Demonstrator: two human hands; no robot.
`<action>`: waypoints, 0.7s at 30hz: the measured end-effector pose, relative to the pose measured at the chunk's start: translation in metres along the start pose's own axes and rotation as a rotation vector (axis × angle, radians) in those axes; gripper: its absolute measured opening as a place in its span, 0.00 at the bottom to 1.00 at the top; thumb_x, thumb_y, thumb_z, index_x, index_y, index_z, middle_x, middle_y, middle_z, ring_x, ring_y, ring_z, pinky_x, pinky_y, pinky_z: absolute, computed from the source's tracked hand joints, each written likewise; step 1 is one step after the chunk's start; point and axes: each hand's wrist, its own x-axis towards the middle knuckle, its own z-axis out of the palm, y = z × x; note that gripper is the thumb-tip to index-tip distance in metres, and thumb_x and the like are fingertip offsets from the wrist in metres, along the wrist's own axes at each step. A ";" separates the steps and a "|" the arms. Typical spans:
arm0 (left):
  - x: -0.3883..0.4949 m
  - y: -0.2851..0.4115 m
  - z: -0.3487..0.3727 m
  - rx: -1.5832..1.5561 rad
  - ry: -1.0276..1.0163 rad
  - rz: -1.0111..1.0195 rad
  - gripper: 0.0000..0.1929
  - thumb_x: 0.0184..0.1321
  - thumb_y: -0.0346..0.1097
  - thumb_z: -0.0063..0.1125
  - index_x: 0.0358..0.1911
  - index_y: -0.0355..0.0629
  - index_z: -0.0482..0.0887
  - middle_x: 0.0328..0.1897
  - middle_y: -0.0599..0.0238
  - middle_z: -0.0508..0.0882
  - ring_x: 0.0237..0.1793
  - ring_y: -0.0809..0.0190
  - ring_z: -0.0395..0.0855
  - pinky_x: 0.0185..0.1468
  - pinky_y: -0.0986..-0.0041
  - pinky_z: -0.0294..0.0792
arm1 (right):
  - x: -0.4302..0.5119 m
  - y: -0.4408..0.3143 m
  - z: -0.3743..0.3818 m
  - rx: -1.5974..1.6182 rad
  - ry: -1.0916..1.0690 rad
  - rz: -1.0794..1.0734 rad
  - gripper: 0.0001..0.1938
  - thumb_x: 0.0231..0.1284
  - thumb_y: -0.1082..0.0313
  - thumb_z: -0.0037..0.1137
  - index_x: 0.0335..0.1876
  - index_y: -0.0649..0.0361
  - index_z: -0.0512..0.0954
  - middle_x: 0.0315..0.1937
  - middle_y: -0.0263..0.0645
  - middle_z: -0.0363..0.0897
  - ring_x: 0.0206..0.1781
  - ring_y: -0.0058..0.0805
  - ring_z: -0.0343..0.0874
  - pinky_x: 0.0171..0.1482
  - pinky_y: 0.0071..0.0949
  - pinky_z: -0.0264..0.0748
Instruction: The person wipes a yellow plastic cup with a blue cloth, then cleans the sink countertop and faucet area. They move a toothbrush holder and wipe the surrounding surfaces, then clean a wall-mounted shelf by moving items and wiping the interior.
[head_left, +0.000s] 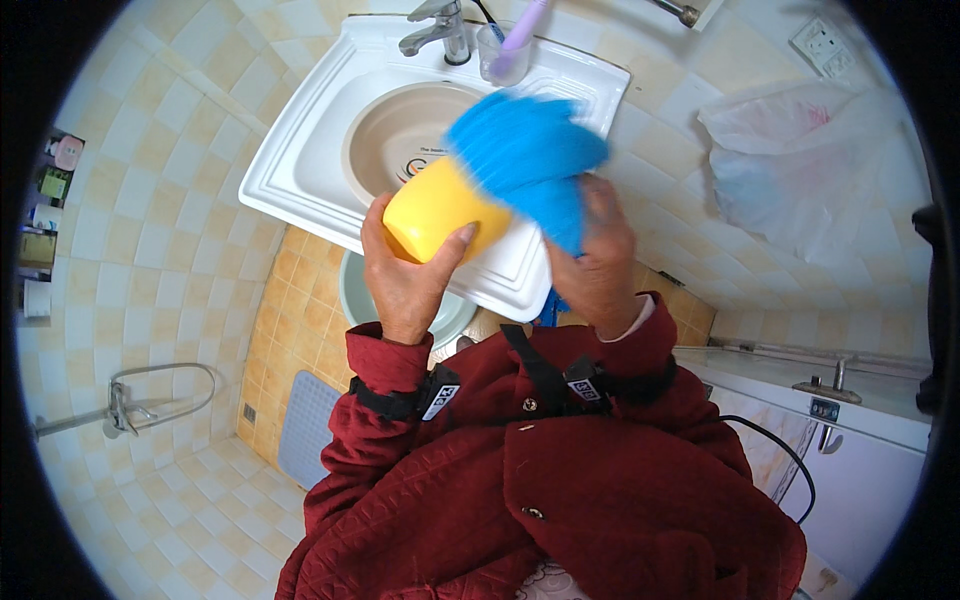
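Observation:
My left hand grips a smooth yellow container from its near side, thumb on top. A bright blue cloth is in my right hand and lies against the container's far right part, hiding that end. Both are held above the front of a white washbasin. Inside the sink sits a round beige basin with printing on its bottom, partly covered by the container and the cloth.
A chrome faucet and a clear cup with a purple-handled item stand at the sink's back. Below is a pale green basin. A plastic bag hangs on the right wall. A grey mat lies on the floor.

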 end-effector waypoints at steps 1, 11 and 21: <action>-0.001 -0.001 0.001 -0.034 -0.004 0.002 0.39 0.45 0.40 0.75 0.59 0.33 0.65 0.52 0.52 0.77 0.50 0.58 0.78 0.52 0.70 0.73 | 0.001 -0.005 0.005 -0.002 -0.044 -0.035 0.18 0.47 0.79 0.58 0.48 0.63 0.78 0.49 0.47 0.77 0.50 0.45 0.76 0.53 0.39 0.73; -0.003 -0.014 -0.003 0.029 0.063 0.047 0.44 0.37 0.38 0.79 0.59 0.36 0.66 0.56 0.54 0.73 0.55 0.57 0.74 0.58 0.68 0.69 | 0.004 -0.013 0.013 -0.171 -0.135 -0.147 0.28 0.36 0.86 0.53 0.51 0.60 0.79 0.54 0.39 0.77 0.53 0.41 0.74 0.55 0.35 0.73; -0.002 -0.007 -0.008 0.079 0.106 0.010 0.42 0.42 0.45 0.77 0.58 0.32 0.66 0.52 0.50 0.73 0.52 0.55 0.76 0.55 0.67 0.71 | 0.002 0.040 -0.021 0.035 0.149 0.148 0.24 0.46 0.84 0.50 0.52 0.58 0.78 0.47 0.45 0.81 0.50 0.45 0.79 0.53 0.38 0.76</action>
